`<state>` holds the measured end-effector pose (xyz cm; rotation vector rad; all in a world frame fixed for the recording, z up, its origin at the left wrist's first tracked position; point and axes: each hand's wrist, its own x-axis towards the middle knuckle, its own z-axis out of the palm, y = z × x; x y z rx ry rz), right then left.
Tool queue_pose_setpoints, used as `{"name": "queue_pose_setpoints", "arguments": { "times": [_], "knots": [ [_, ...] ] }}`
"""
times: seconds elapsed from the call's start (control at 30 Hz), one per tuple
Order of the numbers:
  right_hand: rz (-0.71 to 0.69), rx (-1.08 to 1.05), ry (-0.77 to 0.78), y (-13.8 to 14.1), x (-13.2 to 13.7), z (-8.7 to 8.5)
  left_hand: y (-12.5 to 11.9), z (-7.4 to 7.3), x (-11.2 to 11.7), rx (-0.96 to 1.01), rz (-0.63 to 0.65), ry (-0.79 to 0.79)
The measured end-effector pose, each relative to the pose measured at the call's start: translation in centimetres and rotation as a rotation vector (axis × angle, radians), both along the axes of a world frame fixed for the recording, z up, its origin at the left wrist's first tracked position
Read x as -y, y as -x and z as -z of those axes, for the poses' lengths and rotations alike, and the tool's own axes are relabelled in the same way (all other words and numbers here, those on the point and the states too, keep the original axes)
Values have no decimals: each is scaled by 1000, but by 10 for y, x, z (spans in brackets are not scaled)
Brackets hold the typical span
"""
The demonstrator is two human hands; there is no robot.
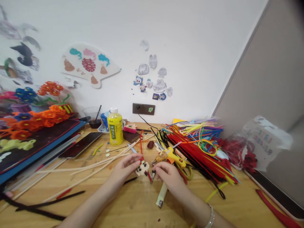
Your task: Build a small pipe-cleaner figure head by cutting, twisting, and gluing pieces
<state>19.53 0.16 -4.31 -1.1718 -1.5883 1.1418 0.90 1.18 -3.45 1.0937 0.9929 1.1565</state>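
My left hand (129, 164) is closed on a small fuzzy white figure with dark spots (142, 168), pinching it at its upper left side. A thin red pipe cleaner (141, 144) stands up just behind the figure. To its right, my right hand (167, 175) has thumb and finger pressed together near a small dark bit, too small to name. Behind the right hand lies a yellow glue gun (176, 157), its nozzle toward the figure. A pale green lighter (161, 194) is on the table just below the right hand.
Bundled red and black pipe cleaners (197, 152) spread at right, beside a plastic bag (258, 142). Long wooden sticks (104, 164), a phone-like dark tablet (82, 145) and a yellow drink bottle (115, 128) stand or lie left. Orange pipe-cleaner flowers (42, 122) rest on the far-left stack.
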Motion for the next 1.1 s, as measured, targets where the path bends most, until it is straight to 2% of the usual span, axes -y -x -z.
{"name": "queue_pose_setpoints", "arguments": {
  "times": [0.33, 0.53, 0.73, 1.1],
  "knots": [
    [-9, 52, -28, -2, 0, 2, 3, -4, 3, -184, 48, -53],
    [-22, 97, -67, 2, 3, 0, 1, -5, 5, -167, 23, -48],
    [-104, 119, -17, 8, 10, 0, -3, -3, 9, -111, 31, -48],
    [-77, 120, 29, 8, 10, -1, -3, -2, 8, -158, 46, -73]
  ]
}}
